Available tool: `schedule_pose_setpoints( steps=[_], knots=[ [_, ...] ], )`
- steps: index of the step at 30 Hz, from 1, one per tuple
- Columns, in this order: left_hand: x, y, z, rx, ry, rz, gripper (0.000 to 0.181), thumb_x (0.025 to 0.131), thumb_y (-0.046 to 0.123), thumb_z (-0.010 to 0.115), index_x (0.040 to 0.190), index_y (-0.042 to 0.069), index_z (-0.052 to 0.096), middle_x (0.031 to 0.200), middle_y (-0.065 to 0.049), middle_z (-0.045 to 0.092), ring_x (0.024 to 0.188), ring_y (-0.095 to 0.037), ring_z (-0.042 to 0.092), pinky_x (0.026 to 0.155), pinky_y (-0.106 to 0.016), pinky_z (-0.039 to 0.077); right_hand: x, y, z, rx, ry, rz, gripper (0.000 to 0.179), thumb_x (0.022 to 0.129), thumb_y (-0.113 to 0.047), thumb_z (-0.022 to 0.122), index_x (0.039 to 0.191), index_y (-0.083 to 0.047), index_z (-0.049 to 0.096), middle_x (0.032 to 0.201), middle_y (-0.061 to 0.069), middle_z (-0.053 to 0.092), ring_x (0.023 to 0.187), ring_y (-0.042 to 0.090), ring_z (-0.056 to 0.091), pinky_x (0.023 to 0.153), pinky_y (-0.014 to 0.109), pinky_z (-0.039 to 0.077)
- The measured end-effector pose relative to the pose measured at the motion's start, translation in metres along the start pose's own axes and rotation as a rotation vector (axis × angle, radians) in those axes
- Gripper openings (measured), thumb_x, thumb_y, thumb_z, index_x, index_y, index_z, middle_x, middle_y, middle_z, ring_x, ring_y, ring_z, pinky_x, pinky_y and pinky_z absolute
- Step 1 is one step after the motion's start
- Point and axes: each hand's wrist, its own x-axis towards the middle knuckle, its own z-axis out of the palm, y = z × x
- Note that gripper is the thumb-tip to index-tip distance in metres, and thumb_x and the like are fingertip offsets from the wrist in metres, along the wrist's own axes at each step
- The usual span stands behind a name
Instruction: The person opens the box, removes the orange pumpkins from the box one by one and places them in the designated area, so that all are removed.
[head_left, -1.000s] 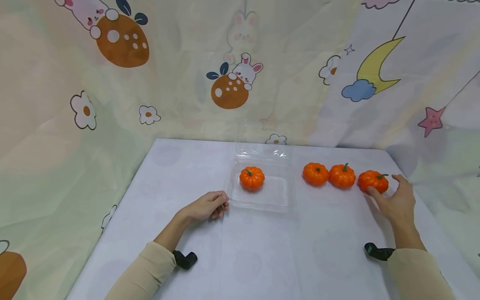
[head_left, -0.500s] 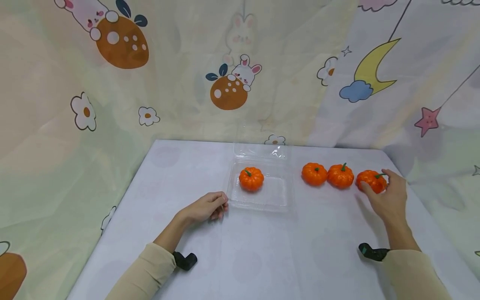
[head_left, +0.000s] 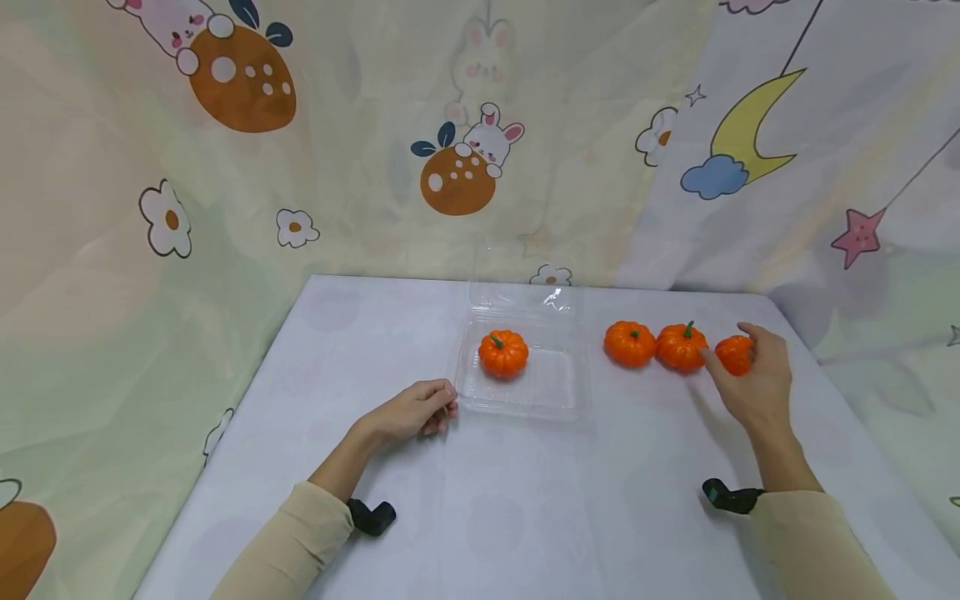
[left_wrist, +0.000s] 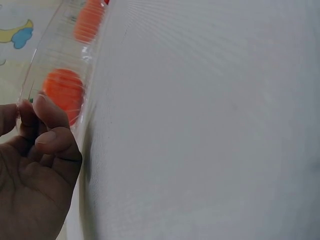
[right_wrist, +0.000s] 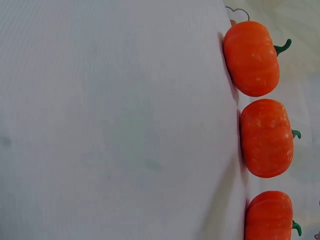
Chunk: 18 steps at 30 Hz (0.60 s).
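An open clear plastic box lies on the white table with one small orange pumpkin inside, toward its left. My left hand is at the box's front left corner, its curled fingers and thumb pinching the edge, as the left wrist view also shows. To the right of the box stand three more pumpkins in a row: a left pumpkin, a middle pumpkin and a right pumpkin. My right hand spreads thumb and fingers over the row, thumb tip at the middle pumpkin; its palm partly hides the right one.
The box's clear lid stands raised at the back, near the table's far edge. A patterned cloth hangs behind and around the table. A black wrist mount sticks out from each sleeve.
My right hand has moved left, from around the right pumpkin to over the middle one. The left hand, the box and the pumpkins have stayed in place.
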Motion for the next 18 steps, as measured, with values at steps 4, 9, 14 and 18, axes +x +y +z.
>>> schedule_pose_setpoints(
  steps=[4, 9, 14, 18],
  knots=[
    [0.0, 0.0, 0.0, -0.003, -0.004, 0.002, 0.033, 0.113, 0.023, 0.041, 0.105, -0.005, 0.056, 0.091, -0.011, 0.058, 0.068, -0.019, 0.05, 0.059, -0.023, 0.041, -0.002, -0.009, 0.006, 0.035, 0.0, -0.014, 0.068, 0.096, -0.021, 0.071, 0.154, -0.007, 0.039, 0.153, 0.023, 0.04, 0.14, 0.045, 0.04, 0.116, 0.06, 0.034],
    [0.001, 0.0, 0.001, -0.007, -0.015, 0.004, 0.034, 0.113, 0.024, 0.041, 0.106, -0.005, 0.057, 0.09, -0.01, 0.058, 0.068, -0.02, 0.049, 0.059, -0.023, 0.041, -0.005, -0.021, 0.013, 0.079, 0.006, -0.063, 0.067, 0.094, -0.019, 0.075, 0.152, -0.007, 0.043, 0.151, 0.021, 0.043, 0.14, 0.042, 0.042, 0.115, 0.058, 0.036],
    [0.001, 0.0, 0.0, -0.006, -0.021, 0.001, 0.034, 0.113, 0.024, 0.041, 0.107, -0.006, 0.056, 0.091, -0.011, 0.058, 0.068, -0.018, 0.05, 0.059, -0.023, 0.041, -0.005, -0.036, 0.024, 0.155, 0.003, -0.087, 0.066, 0.092, -0.015, 0.077, 0.15, -0.006, 0.045, 0.149, 0.017, 0.045, 0.14, 0.035, 0.044, 0.115, 0.048, 0.039],
    [0.0, 0.0, 0.0, -0.008, -0.011, 0.008, 0.034, 0.113, 0.023, 0.041, 0.106, -0.006, 0.056, 0.09, -0.011, 0.058, 0.068, -0.018, 0.05, 0.058, -0.024, 0.041, -0.002, -0.049, 0.033, 0.21, 0.003, -0.115, 0.065, 0.091, -0.017, 0.078, 0.147, -0.004, 0.047, 0.147, 0.018, 0.046, 0.139, 0.034, 0.044, 0.115, 0.048, 0.039]
  ],
)
